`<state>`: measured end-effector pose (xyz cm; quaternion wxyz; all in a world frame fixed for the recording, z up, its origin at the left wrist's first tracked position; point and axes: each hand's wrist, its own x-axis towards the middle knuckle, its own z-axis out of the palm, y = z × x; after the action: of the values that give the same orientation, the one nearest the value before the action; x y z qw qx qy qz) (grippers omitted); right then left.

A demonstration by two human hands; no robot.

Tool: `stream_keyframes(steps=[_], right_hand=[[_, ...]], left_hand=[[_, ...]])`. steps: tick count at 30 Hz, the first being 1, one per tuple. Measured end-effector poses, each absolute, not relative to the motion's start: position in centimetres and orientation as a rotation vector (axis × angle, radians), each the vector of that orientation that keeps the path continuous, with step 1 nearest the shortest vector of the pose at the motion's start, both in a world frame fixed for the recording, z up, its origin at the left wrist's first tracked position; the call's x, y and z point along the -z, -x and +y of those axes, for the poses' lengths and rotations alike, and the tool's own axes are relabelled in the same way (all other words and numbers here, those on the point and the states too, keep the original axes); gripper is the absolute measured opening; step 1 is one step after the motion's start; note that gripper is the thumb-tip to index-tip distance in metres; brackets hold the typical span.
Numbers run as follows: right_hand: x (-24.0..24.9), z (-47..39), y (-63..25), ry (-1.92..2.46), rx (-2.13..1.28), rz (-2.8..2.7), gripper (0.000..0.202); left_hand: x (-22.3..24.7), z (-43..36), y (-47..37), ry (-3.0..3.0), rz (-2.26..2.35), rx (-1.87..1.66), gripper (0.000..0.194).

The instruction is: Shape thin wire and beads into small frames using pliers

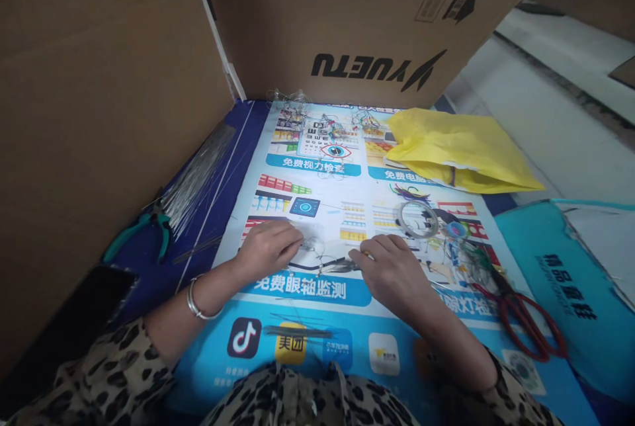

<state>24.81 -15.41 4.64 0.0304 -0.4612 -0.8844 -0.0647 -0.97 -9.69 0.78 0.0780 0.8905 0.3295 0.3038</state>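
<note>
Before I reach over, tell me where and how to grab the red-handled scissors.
Best to take the scissors by the red handle loops, coming from the person's near right side. The loops lie toward that side, while the blades point away and leftward, toward a tangle of thin wires that a grip there might disturb.

The wire is thin and pale, bent into loose loops at the left hand's fingertips, with tiny bits along it too small to make out. The pliers have slim grey jaws, lie nearly level in the right hand and point toward the wire; whether they touch it is unclear.
</note>
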Motion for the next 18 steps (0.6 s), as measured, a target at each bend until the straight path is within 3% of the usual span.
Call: stream_keyframes(steps=[18], right_hand=[[-4.1, -14.9, -21.4, 1.593, 0.286, -2.72, 0.014]], left_hand=[[-1.3, -9.9, 0.7, -2.674, 1.014, -0.868, 0.013]])
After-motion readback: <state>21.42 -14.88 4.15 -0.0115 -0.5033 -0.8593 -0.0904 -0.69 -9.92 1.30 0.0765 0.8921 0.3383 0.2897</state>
